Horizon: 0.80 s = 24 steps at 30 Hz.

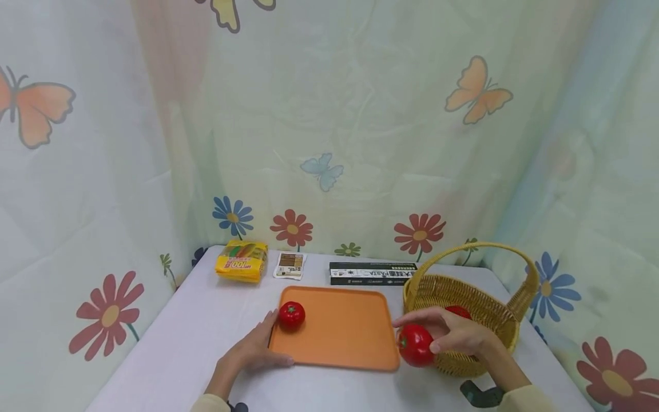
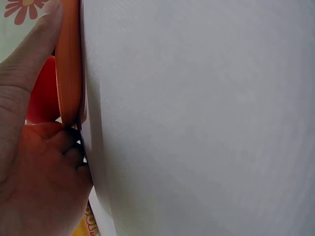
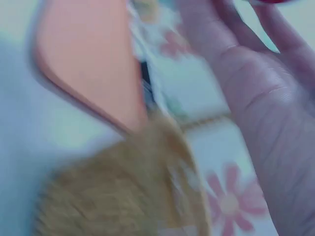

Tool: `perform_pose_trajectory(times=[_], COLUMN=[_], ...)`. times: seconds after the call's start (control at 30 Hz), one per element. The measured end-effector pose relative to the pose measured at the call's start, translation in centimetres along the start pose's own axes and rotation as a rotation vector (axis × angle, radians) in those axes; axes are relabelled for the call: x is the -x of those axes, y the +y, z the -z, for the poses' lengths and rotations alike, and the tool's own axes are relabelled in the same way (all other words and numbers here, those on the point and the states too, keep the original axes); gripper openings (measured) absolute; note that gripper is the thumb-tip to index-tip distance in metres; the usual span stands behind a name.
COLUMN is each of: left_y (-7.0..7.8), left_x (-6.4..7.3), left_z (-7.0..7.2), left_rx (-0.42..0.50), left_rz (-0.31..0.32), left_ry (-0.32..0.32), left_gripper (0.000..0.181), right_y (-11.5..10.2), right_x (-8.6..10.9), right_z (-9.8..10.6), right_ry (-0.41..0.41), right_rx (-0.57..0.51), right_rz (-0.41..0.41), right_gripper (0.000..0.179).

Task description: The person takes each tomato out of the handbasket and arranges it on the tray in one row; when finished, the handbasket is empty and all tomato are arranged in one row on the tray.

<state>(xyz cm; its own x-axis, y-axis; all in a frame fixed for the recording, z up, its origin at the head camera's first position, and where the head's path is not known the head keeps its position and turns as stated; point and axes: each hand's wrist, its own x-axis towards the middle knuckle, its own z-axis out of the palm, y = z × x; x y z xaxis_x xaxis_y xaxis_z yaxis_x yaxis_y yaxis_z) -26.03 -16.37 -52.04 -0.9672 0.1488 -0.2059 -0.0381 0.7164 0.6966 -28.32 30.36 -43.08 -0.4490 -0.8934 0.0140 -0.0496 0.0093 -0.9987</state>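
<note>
Tray (image 1: 342,335), left edge: one tomato (image 1: 292,316) | right hand (image 1: 458,335) holding second tomato (image 1: 416,345) | basket (image 1: 440,290): red item (image 1: 458,311) left | left hand (image 1: 253,348) spread wide

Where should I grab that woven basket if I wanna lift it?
Probably best at the top of its handle, coming from straight above. The handle arches high over the woven basket from one side to the other, and its middle is free, while the right hand covers part of the near side.

Two tomatoes (image 1: 292,316) (image 1: 416,345), one half-hidden red item (image 1: 458,311), one tray (image 1: 340,329), one basket (image 1: 432,289), three packages (image 1: 241,261) (image 1: 289,265) (image 1: 370,273), two hands (image 1: 257,350) (image 1: 460,333)
</note>
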Motion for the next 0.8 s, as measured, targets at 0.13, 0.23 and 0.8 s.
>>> perform_pose_trajectory(times=[0.13,0.23,0.8], left_y=[-0.2,-0.4,-0.2], left_x=[-0.1,-0.1,-0.1], left_z=[0.0,-0.1,0.1], left_rx=[0.008,0.01,-0.002], left_rz=[0.0,0.001,-0.002], left_ry=[-0.003,-0.004,-0.001], left_gripper=[0.129,0.13,0.13], right_y=[0.9,1.6,6.6], right_x=[-2.8,-4.5,-15.3], right_z=[-2.3,-4.0,-8.3], right_ry=[0.046,0.2,0.772], right_rx=[-0.018,0.052,0.392], right_rz=[-0.064,-0.112,-0.15], right_gripper=[0.053,0.053,0.078])
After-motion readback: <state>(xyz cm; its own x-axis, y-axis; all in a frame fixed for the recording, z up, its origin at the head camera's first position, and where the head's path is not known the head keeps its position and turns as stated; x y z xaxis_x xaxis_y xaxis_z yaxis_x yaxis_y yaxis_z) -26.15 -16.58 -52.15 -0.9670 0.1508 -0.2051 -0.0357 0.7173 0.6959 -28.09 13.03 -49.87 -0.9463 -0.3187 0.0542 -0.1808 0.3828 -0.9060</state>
